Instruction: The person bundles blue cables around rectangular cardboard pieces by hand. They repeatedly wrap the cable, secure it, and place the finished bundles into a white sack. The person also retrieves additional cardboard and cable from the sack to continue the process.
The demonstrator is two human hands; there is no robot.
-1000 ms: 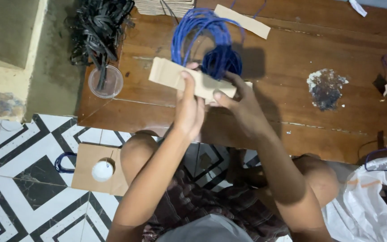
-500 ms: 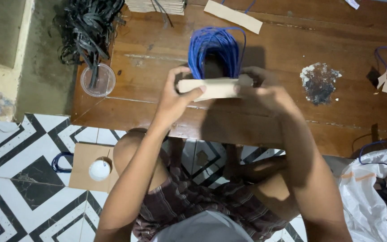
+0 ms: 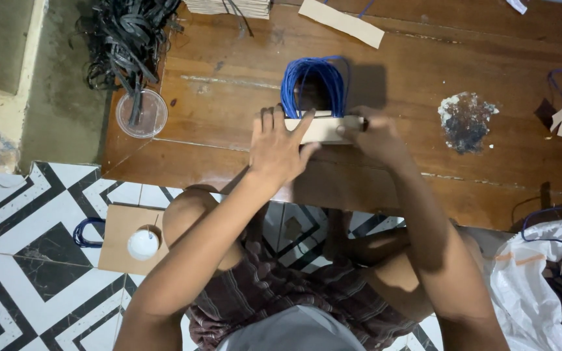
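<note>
Cardboard strip (image 3: 323, 128), pale tan and folded flat, is what I have under both hands; it lies on the brown wooden desk (image 3: 229, 78) with its long axis running left to right across my view, square to my forearms.

Going down in size from the desk: a white plastic sack (image 3: 541, 286) sits at my lower right, and a tangle of black strips (image 3: 125, 39) lies off the desk's left end, trailing into a clear plastic cup (image 3: 141, 114). On the tiled floor (image 3: 21, 273) by my knee is a brown card square (image 3: 121, 237) with a small white disc on it.

A bundle of blue cord loops (image 3: 313, 84) stands just beyond the strip, touching its far edge, and seems to hang from it. A second tan strip (image 3: 341, 23) lies well apart near the far edge, and a patch of dried glue residue (image 3: 466, 120) is off to the right.

My left hand (image 3: 281, 146) lies flat, fingers spread, pressing the strip's left half from the near side. My right hand (image 3: 375, 133) is curled, its fingers pinching the strip's right end. Both hands sit nearer me than the cord, each equally close to its own end.
</note>
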